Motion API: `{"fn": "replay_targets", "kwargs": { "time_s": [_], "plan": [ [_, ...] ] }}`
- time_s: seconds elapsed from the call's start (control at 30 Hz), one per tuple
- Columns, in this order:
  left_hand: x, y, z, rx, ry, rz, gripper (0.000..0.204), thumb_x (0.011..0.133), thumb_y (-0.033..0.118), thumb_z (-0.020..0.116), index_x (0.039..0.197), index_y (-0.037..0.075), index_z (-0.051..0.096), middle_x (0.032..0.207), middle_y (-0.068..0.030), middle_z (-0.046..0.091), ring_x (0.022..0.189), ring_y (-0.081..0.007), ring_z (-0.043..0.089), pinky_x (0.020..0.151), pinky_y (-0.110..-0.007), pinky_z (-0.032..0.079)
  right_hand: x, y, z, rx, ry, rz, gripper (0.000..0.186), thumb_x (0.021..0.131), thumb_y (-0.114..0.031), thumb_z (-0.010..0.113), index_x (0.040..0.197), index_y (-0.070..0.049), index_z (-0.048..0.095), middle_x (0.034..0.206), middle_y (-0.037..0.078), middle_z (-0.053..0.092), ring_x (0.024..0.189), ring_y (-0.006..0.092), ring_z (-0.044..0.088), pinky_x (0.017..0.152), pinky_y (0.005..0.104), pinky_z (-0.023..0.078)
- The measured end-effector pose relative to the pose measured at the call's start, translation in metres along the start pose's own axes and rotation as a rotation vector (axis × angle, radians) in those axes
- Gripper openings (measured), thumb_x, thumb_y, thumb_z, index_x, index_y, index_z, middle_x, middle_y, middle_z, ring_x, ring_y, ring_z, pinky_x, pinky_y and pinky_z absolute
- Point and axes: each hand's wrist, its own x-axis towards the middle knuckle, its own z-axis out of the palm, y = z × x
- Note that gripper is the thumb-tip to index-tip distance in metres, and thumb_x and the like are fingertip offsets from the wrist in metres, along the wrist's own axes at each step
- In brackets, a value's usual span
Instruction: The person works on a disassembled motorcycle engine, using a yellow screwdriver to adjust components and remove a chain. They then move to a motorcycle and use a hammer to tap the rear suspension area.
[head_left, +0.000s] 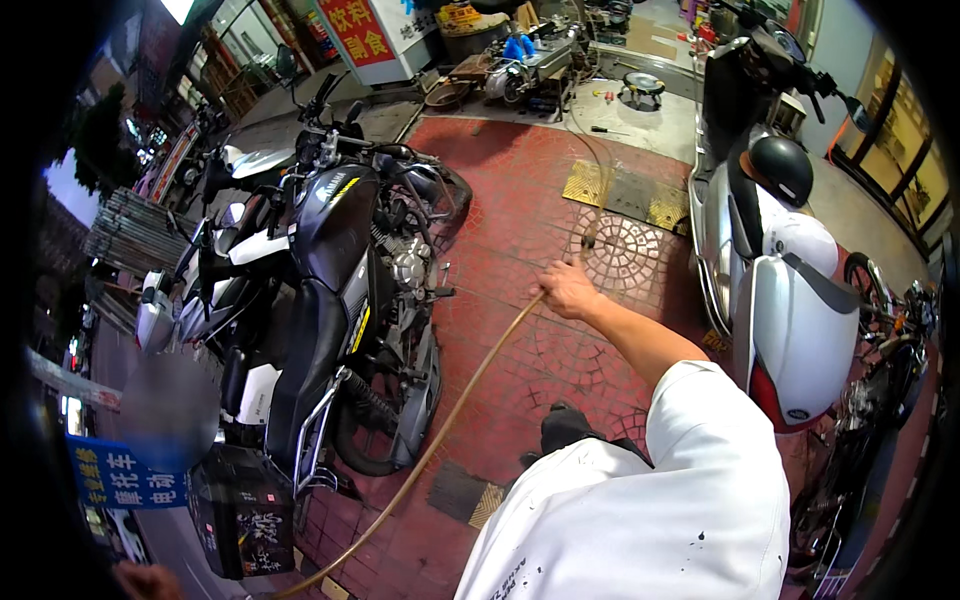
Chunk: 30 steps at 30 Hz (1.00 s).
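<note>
My right hand [568, 289] reaches out ahead over the red paving, its fingers closed round a thin tan hose [455, 410]. From that hand the hose bends down to the lower left edge of the picture. Just beyond the fingers a dark fitting [588, 241] shows, and a thinner stretch of hose runs on toward the workshop area. At the lower left rim is my left hand [148, 580], dim and mostly cut off, so its fingers cannot be made out. Close to the left of the hose stands a black motorcycle [335, 225].
A silver scooter [800, 330] with a black helmet [780, 170] on it stands to the right. Yellow-and-black ramp plates [625, 198] lie ahead. Farther off are a round low stand [642, 84], scattered tools and a cluttered workbench [545, 65]. A black box [240, 515] sits behind the motorcycle's seat.
</note>
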Motion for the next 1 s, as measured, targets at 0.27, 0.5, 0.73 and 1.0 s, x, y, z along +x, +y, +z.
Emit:
{"fn": "replay_targets", "kwargs": {
  "time_s": [0.27,0.5,0.73,1.0],
  "plan": [
    [-0.035,-0.191,0.303,0.215,-0.810,-0.234,0.045,0.106,0.036,0.058,0.133,0.000,0.067,0.084,-0.0063,0.072,0.052,-0.0092,0.061,0.043,-0.022,0.040,-0.017,-0.179,-0.089,0.017,-0.046,-0.200,0.019,0.089,-0.020,0.065,0.103,-0.010,0.059,0.079,0.009,0.073,0.080,0.0309,0.074,0.085,0.0458,0.046],
    [-0.110,-0.254,0.385,-0.028,-1.024,-0.395,0.027,0.105,0.026,0.061,0.094,0.001,0.064,0.072,-0.0029,0.063,0.049,-0.0111,0.053,0.042,-0.029,0.040,-0.017,-0.223,-0.113,0.036,0.089,-0.196,0.030,0.077,-0.023,0.073,0.100,-0.007,0.061,0.087,0.009,0.070,0.086,0.0292,0.070,0.085,0.0429,0.045],
    [-0.075,-0.229,0.298,0.064,-1.331,-0.203,0.028,0.100,0.026,0.066,0.086,0.002,0.064,0.070,-0.0005,0.060,0.056,-0.0082,0.053,0.051,-0.026,0.039,-0.019,-0.162,-0.123,0.055,0.332,-0.322,0.026,0.078,-0.026,0.077,0.097,-0.013,0.064,0.093,0.005,0.063,0.104,0.0261,0.058,0.098,0.0428,0.041],
    [-0.052,-0.181,0.197,-0.023,-0.989,0.044,0.050,0.079,0.049,0.076,0.071,0.001,0.064,0.060,-0.0039,0.058,0.051,-0.0126,0.051,0.051,-0.029,0.038,0.046,-0.131,-0.126,0.387,0.258,-0.401,0.021,0.077,-0.024,0.079,0.092,-0.013,0.068,0.093,0.009,0.067,0.092,0.0357,0.066,0.083,0.0480,0.052]
  ]
}}
